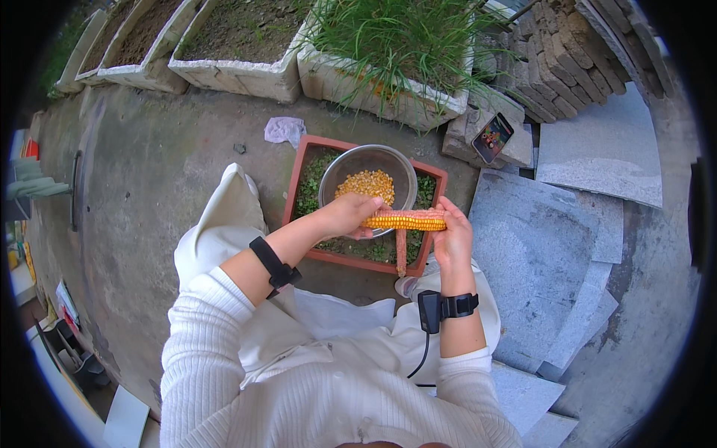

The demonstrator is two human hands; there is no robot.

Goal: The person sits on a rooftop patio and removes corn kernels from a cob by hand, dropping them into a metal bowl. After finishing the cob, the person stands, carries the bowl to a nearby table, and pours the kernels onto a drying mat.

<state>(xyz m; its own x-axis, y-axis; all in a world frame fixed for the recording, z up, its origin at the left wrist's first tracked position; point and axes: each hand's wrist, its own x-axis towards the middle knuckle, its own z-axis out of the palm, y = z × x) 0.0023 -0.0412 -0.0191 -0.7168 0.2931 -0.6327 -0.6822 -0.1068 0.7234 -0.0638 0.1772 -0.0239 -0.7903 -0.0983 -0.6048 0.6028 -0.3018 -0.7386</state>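
Between my two hands lies a corn cob (411,219), held level above the near rim of a metal bowl. Its upper side is stripped to pink core, and rows of yellow kernels stay along the lower side. My left hand (353,214) grips the left end, thumb on top. At the right end, the fingers of my right hand (454,234) close around the tip. Loose yellow kernels (367,186) lie in the metal bowl (407,173). Below the held cob, a bare corncob (401,255) leans over the near rim of a reddish-brown planter (358,259), which supports the bowl.
Foam planting boxes (235,75) line the back, one with tall grass (392,39). A phone (493,138) rests on a concrete block at right, near stacked bricks (552,61). Stone slabs (529,252) cover the ground to my right. A pale cloth (284,130) lies behind the planter.
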